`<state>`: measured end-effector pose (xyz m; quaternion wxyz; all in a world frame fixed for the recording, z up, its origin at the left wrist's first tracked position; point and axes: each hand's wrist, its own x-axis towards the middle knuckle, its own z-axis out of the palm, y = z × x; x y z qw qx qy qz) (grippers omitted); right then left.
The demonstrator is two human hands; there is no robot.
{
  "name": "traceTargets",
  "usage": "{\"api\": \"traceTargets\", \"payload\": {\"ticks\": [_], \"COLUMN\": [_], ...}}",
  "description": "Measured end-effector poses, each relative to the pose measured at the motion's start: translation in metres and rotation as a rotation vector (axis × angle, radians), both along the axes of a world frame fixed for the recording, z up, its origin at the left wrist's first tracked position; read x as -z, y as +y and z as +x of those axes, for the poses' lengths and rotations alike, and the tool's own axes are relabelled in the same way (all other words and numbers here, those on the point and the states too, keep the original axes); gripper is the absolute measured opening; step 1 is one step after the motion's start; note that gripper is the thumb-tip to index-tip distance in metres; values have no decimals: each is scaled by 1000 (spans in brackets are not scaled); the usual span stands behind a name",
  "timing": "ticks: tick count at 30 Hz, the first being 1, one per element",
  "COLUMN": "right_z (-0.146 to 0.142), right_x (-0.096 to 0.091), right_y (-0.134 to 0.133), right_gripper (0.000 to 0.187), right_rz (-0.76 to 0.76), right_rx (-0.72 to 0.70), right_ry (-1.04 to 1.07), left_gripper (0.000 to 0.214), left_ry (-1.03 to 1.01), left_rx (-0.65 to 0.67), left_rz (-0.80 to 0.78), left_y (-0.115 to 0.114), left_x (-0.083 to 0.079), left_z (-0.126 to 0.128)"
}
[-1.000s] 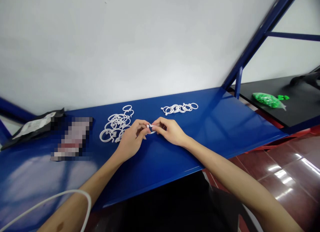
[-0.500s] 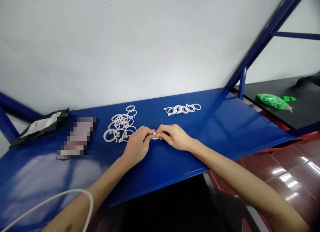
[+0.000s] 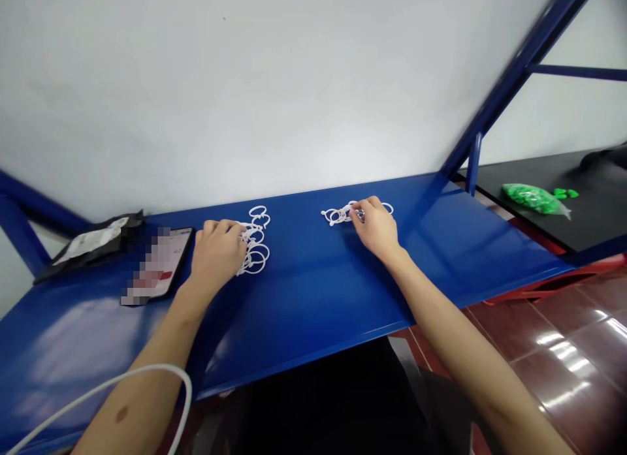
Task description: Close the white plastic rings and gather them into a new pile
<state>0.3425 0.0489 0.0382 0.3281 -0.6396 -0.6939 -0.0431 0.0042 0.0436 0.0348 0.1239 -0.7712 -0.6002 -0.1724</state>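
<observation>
My left hand [image 3: 219, 251] is over the left pile of white plastic rings [image 3: 255, 258], covering much of it. Its fingers curl down into the rings, and the thumb and most fingertips are hidden. On the right, my right hand [image 3: 376, 225] is closed in a pinch at the row of white rings [image 3: 336, 216], with a white ring [image 3: 359, 213] at its fingertips. Each ring has small knobs or a tail on its rim. The back of the right hand hides part of the row.
Both piles lie on a blue table [image 3: 304, 311] against a white wall. At left are a phone [image 3: 169, 272], partly pixelated, and a black package [image 3: 98, 239]. A white cable [image 3: 147, 369] crosses my left forearm. A bag of green pieces [image 3: 533, 198] lies on a black table at right.
My hands have parted from the middle, where they met on a small white piece. The left has moved left onto its pile, and the right has moved up and right to the row.
</observation>
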Motion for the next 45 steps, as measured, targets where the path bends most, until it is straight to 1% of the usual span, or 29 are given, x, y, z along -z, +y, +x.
{"api": "traceTargets", "payload": {"ticks": [2,4,6,7,9,11,14,15,17,19,24,27,30,32,35,38,41,45], "right_z": [9,11,5,-1,-15,-31,-50,-55,-60,-60,-59,-62,-64,-64,-62,-58,-57,-60], "right_x": [1,1,0,0,-1,0,3,4,5,5,5,5,4,2,0,1,3,5], "right_y": [4,4,0,-3,-11,-20,-31,-34,-37,-38,-37,-40,-43,-45,-46,-47,-47,-42], "right_gripper": [21,24,26,26,23,22,30,29,20,13,11,12,14,16,16,15,14,14], "right_rz": [-29,-21,14,24,10,-40,-113,-130,-162,-209,-306,-326,-295,-280,-303,-323,-328,-299], "right_rx": [52,63,35,-1,-118,-293,-551,-610,-672,-686,-698,-725,-747,-767,-813,-840,-825,-743], "right_ry": [-14,-6,15,26,51,91,185,201,214,228,344,425,453,451,437,360,252,212], "left_gripper": [23,23,26,27,27,26,25,25,25,24,17,14,9,7,10,12,14,20], "left_ry": [14,11,-11,-34,-113,-243,-451,-502,-574,-628,-719,-708,-659,-632,-606,-555,-484,-374], "left_rx": [-3,-3,7,17,71,167,305,335,369,377,350,351,370,383,405,439,472,463], "left_rz": [-27,-21,5,20,34,-12,-208,-279,-377,-411,-417,-403,-376,-352,-306,-289,-274,-193], "left_y": [1,0,-2,-3,-7,-14,-25,-29,-34,-37,-39,-40,-42,-43,-45,-48,-47,-37], "left_x": [0,-2,-6,-8,-12,-15,-17,-17,-15,-13,-9,-6,-4,-2,2,6,9,8], "left_z": [-4,-3,1,4,12,23,42,48,58,64,67,68,69,69,70,70,70,66]}}
